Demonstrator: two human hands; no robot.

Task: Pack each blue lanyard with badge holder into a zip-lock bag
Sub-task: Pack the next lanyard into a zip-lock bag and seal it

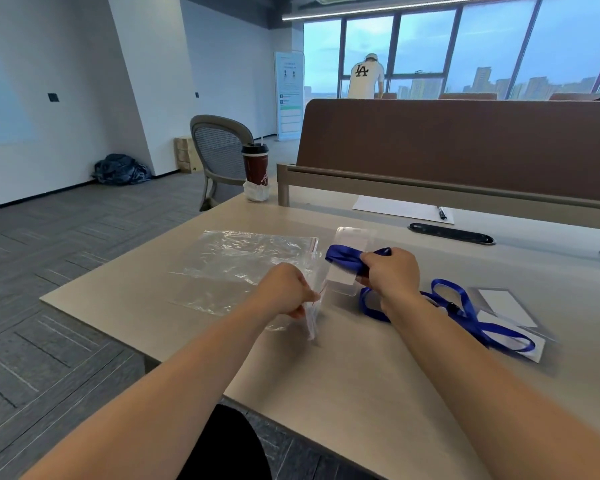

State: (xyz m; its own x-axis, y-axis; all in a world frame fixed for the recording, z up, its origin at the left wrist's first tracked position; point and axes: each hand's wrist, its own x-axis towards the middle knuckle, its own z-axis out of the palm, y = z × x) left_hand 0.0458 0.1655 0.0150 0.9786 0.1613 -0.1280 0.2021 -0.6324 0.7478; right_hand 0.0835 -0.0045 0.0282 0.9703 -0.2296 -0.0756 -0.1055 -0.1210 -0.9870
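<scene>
**Head view: your bundle hangs just right of the bag mouth.**
Your left hand (286,294) pinches the near end of the zip-lock bag's (243,265) red-lined mouth and lifts it off the bench (361,393). The rest of the bag lies flat, stretching away to the left. Your right hand (394,271) has its fingers (363,280) curled round the folded blue lanyard (343,258), which is laid across its clear badge holder (355,237). The holder's long axis runs away from you, roughly along the mouth edge, so I judge the bundle goes in leftward, broadside or turned end-first. I cannot tell how far the mouth gapes. A second lanyard (465,317) with its holders (506,304) lies on the bench beyond your right wrist.
</scene>
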